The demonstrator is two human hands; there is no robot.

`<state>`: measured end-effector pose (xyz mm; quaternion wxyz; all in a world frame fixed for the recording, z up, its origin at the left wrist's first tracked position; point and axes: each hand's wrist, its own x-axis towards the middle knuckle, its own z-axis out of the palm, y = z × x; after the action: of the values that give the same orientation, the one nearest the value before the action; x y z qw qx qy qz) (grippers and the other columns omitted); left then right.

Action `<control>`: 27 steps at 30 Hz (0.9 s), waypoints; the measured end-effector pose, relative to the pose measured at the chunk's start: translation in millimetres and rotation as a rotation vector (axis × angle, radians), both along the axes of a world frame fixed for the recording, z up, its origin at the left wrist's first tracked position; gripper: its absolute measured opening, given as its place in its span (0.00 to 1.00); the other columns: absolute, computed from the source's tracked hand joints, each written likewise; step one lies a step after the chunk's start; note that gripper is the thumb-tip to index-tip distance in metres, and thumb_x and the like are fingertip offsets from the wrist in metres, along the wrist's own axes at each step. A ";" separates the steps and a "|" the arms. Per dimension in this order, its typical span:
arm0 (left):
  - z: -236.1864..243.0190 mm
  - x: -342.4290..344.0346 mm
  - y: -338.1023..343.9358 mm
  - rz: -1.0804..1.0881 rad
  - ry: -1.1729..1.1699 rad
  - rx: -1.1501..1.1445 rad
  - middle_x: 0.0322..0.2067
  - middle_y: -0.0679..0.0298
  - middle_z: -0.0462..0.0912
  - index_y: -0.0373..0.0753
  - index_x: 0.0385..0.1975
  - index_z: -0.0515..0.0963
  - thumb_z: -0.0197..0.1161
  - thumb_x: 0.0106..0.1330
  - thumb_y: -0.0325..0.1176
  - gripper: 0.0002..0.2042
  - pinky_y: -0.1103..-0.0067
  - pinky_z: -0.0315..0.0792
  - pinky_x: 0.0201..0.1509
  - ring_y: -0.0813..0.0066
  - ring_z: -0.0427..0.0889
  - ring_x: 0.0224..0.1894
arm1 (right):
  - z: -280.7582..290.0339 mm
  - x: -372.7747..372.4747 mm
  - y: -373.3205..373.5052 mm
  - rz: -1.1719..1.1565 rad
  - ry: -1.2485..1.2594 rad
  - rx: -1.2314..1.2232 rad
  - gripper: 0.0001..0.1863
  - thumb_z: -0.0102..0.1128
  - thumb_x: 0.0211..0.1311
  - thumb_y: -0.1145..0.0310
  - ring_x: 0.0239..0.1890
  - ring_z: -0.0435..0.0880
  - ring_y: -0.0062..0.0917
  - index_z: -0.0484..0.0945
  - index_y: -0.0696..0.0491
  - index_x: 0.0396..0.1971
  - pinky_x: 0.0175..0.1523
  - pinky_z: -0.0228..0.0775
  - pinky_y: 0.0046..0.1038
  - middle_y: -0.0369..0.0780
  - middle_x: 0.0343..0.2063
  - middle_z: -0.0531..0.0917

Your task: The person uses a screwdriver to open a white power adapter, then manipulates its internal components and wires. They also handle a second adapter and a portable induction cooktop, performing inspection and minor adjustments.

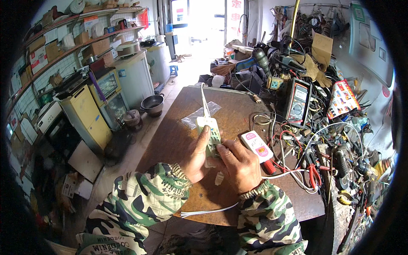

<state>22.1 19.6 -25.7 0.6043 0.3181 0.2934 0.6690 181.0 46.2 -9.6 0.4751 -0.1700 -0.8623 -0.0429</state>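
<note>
Pale socket strip (215,132) is above brown wooden table (170,142), approx. over its middle. L hand (196,158) grasps it, thumb on top; R hand (244,165) touches lower part, cannot tell if it clenches smth. Prob. light, stiff, smooth plastic, maybe brittle; best hold is long edges, not bendy white cord (205,102).
</note>
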 end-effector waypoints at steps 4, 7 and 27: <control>4.0 -11.0 6.0 -0.004 -0.013 0.036 0.39 0.66 0.82 0.40 0.53 0.75 0.50 0.73 0.61 0.28 0.76 0.79 0.44 0.74 0.82 0.39 | 7.5 -3.6 -4.9 0.130 0.136 -0.218 0.19 0.73 0.50 0.72 0.36 0.85 0.42 0.81 0.58 0.43 0.39 0.80 0.38 0.45 0.42 0.81; 10.7 -19.0 7.0 0.004 0.035 0.105 0.38 0.63 0.81 0.38 0.54 0.73 0.51 0.72 0.62 0.29 0.76 0.79 0.44 0.74 0.82 0.40 | 11.4 -6.2 -15.5 0.093 0.193 -0.537 0.15 0.74 0.52 0.71 0.33 0.85 0.40 0.80 0.59 0.38 0.38 0.78 0.36 0.45 0.34 0.82; 21.4 -15.6 -0.8 0.087 0.323 0.304 0.41 0.63 0.80 0.36 0.62 0.68 0.47 0.75 0.60 0.32 0.77 0.78 0.48 0.76 0.80 0.43 | -10.5 -14.6 -10.7 0.569 0.528 -1.397 0.12 0.65 0.68 0.65 0.17 0.74 0.14 0.84 0.58 0.29 0.22 0.64 0.20 0.33 0.19 0.82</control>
<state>6.5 18.8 -4.3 0.4652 0.4956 0.2955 0.6713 166.4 35.5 -20.1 0.4399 -0.2063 -0.5593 0.6716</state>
